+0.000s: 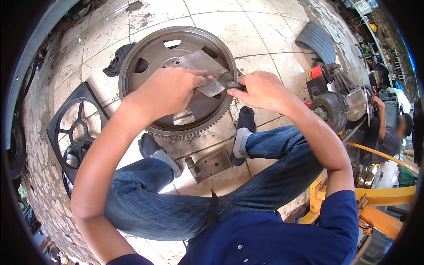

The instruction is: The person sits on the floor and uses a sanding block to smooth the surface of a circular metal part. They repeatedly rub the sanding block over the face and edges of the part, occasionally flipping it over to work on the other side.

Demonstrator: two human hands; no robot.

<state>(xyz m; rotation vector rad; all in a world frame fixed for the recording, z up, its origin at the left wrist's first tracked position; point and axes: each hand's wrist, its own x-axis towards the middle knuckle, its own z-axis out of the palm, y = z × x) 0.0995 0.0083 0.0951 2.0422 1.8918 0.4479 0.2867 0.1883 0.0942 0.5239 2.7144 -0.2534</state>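
Observation:
A metal bracket (204, 63), a flat plate with a rounded end, lies tilted over the big round flywheel (176, 34). At its rounded end my right hand (260, 89) is closed, thumb and fingers pinching it. My left hand (174, 90) reaches over the plate, fingers bent around a small flat grey piece (212, 88). Whether that piece is separate or part of the bracket I cannot tell. The flywheel rests on the floor beyond my feet, with window-like openings and a toothed rim. Between my feet lies a similar bracket (213, 165) with holes.
A black fan shroud (55, 119) leans at the left. Dark cloth (118, 59) lies beside the flywheel. A curved ribbed sheet (319, 42) is at the far right. Nearer right stand a greasy machine assembly (329, 108), a yellow frame (384, 196) and another person (388, 134).

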